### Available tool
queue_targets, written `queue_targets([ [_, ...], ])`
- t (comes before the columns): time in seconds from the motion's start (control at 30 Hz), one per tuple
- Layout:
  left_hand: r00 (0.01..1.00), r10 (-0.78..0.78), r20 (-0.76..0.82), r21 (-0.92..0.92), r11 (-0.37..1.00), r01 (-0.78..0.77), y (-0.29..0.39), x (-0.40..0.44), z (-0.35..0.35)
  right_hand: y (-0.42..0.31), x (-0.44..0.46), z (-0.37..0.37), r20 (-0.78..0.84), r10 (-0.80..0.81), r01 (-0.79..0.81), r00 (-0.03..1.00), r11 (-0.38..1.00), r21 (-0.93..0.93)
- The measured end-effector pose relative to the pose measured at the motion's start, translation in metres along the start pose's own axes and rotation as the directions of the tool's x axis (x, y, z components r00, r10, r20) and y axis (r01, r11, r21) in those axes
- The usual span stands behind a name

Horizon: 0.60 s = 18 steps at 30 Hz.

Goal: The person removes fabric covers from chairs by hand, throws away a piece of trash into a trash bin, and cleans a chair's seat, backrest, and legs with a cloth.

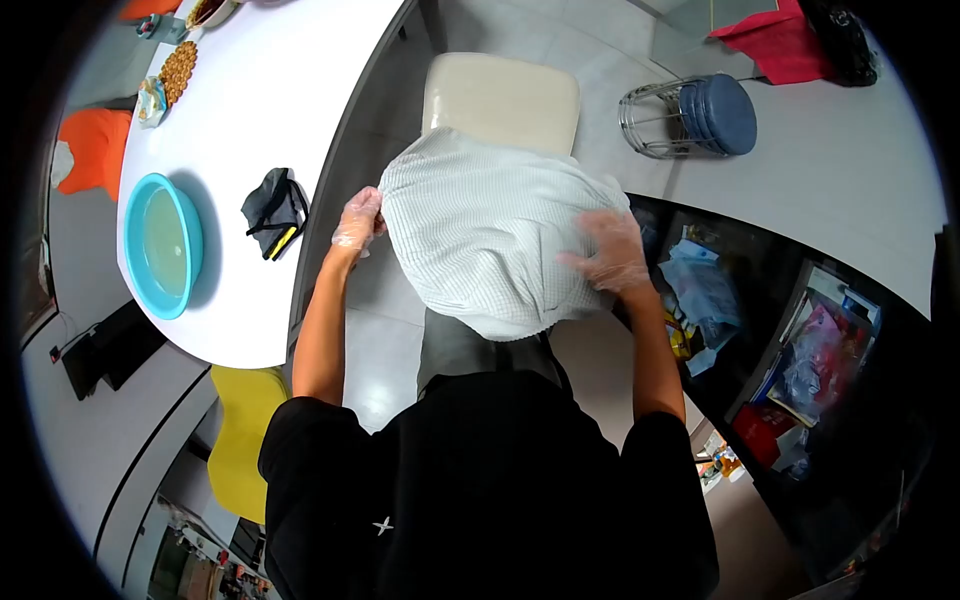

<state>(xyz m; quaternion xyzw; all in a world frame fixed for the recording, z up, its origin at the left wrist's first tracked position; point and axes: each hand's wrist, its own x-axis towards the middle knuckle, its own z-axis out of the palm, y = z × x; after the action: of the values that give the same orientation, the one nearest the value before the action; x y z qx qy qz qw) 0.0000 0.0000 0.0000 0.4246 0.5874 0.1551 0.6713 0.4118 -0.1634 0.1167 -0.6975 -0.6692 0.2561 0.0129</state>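
A pale grey ribbed cloth (490,225) hangs bunched and wrinkled in front of me, overlapping the near part of a cream chair seat (505,95). Whatever lies beneath the fabric is hidden. My left hand (358,222), in a clear plastic glove, pinches the cloth's left edge. On the other side my right hand (610,250), gloved the same way, lies against the cloth near its right edge, fingers spread and slightly blurred.
On the white table (265,90) at left stand a turquoise basin (193,245) of cloudy water and a dark folded cloth item (275,212). A yellow stool (245,435) is below. Blue-topped stools (722,115) and an open dark cabinet (765,270) with plastic bags lie right.
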Motion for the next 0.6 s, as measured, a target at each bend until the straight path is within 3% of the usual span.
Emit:
queue_targets([
  [0.07,0.993,0.104,-0.053,0.14,0.986,-0.095,-0.001,0.018,-0.006,-0.025,0.015,0.007,0.018,-0.023,0.026,1.0,0.979,-0.202],
  [0.1,0.995,0.069,-0.066,0.161,0.985,-0.058,-0.025,0.001,0.021,-0.023,-0.015,-0.004,0.175,0.023,0.01,0.984,0.983,-0.185],
  [0.17,0.975,0.152,-0.159,0.303,0.948,-0.098,-0.03,0.029,0.001,-0.028,0.011,0.012,0.328,0.017,0.016,0.945,0.995,-0.098],
  [0.3,0.883,0.205,-0.423,0.644,0.753,0.134,-0.076,0.076,-0.018,-0.039,0.026,0.04,0.335,-0.015,0.106,0.942,0.961,-0.255],
  [0.33,0.888,0.054,-0.457,0.585,0.77,0.255,-0.068,0.077,-0.011,-0.042,0.028,0.039,0.362,-0.023,0.132,0.932,0.952,-0.278],
  [0.43,0.915,0.152,-0.375,0.661,0.735,0.149,-0.072,0.103,-0.005,-0.043,0.039,0.052,0.374,0.044,0.077,0.926,0.95,-0.304],
  [0.47,0.915,0.13,-0.382,0.66,0.732,0.171,-0.071,0.111,-0.004,-0.042,0.043,0.057,0.365,0.082,0.036,0.928,0.952,-0.305],
  [0.57,0.867,0.041,-0.496,0.637,0.696,0.332,-0.064,0.125,-0.004,-0.042,0.048,0.025,0.267,0.195,-0.181,0.944,0.981,-0.075],
  [0.6,0.856,0.061,-0.513,0.662,0.663,0.349,-0.06,0.129,-0.009,-0.039,0.051,0.02,0.327,0.215,-0.175,0.92,0.974,-0.147],
])
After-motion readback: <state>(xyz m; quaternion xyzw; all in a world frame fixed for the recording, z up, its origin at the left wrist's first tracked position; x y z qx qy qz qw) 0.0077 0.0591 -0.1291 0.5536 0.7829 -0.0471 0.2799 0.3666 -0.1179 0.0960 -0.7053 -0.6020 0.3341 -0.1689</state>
